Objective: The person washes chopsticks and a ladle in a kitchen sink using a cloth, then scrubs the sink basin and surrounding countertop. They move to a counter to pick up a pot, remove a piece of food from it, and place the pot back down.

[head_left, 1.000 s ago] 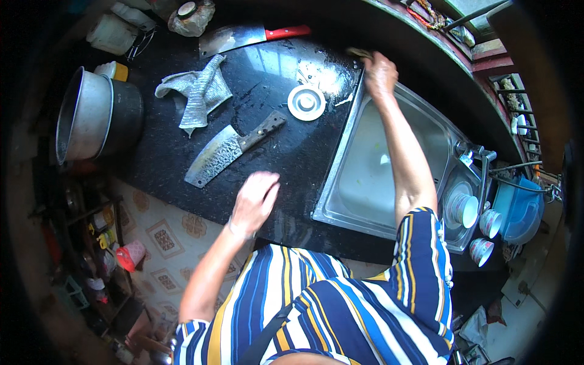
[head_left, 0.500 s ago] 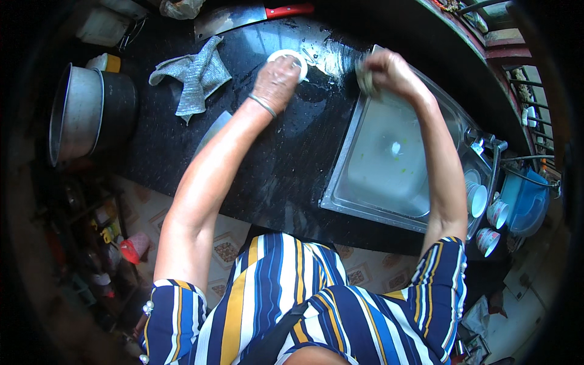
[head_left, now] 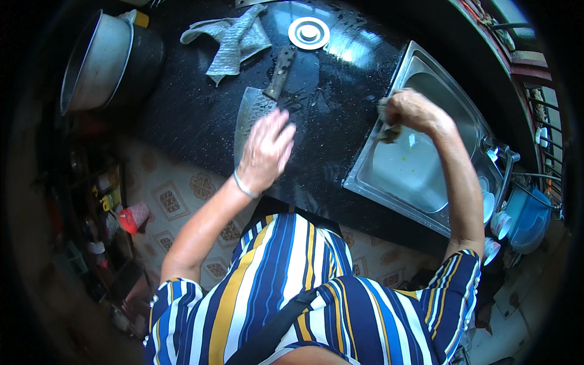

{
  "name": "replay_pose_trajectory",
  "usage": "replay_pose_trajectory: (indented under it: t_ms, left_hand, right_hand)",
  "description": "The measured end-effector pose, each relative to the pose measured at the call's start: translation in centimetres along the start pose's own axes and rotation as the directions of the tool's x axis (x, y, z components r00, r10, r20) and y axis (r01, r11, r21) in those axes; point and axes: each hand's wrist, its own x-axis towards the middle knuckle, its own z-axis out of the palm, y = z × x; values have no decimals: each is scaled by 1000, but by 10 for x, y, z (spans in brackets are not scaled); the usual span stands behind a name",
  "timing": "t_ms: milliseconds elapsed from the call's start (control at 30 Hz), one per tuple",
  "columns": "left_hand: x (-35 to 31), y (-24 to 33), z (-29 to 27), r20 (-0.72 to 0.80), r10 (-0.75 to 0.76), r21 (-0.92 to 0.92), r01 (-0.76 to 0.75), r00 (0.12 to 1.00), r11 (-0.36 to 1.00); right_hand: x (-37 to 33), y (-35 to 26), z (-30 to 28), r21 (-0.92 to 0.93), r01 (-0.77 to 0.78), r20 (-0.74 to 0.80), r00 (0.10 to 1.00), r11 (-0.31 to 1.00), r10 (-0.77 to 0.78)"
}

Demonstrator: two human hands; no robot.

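Note:
My left hand (head_left: 266,151) is open and empty, fingers stretched out, over the lower part of a cleaver. The cleaver's blade (head_left: 248,109) lies on the black counter, its dark wooden handle (head_left: 280,74) toward the far side. My right hand (head_left: 417,112) is closed round a crumpled grey-green rag (head_left: 389,126), held at the near-left rim of the steel sink (head_left: 369,159). A small white round lid (head_left: 309,33) with a dark ring and raised middle lies beyond the cleaver handle. Left of it lies a rumpled grey cloth (head_left: 238,44).
A big metal pot (head_left: 103,61) stands at the far left of the counter, a dark pot beside it. Cloudy water with small green bits lies in the sink. Bowls (head_left: 501,225), a tap (head_left: 510,157) and a blue plastic tub (head_left: 528,216) are on the right.
My left hand has let go of the white lid and drawn back toward me, over the cleaver. My right hand, still with the rag, has come nearer along the sink rim. The view has shifted.

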Motion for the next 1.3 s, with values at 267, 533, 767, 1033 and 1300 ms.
replay_pose_trajectory:
  t_ms: [267,533,767,1033,1300]
  left_hand:
    - [-79,-7,26,33,-9,84,6,999,996]
    - [-53,-72,19,-123,-36,99,48,992,994]
    - [-13,-105,20,-95,-29,87,37,995,995]
    - [11,-57,47,151,258,126,-278,954,952]
    - [-5,-69,45,182,250,202,-285,951,937]
  right_hand:
    - [70,-19,21,561,258,-666,705,787,243]
    - [-9,-114,47,-46,281,-284,916,959,-282]
    - [-25,-180,52,110,186,-630,773,976,-76]
    - [12,-231,129,210,292,-795,607,933,-11]
    - [55,-28,70,-6,-434,-888,417,901,195]
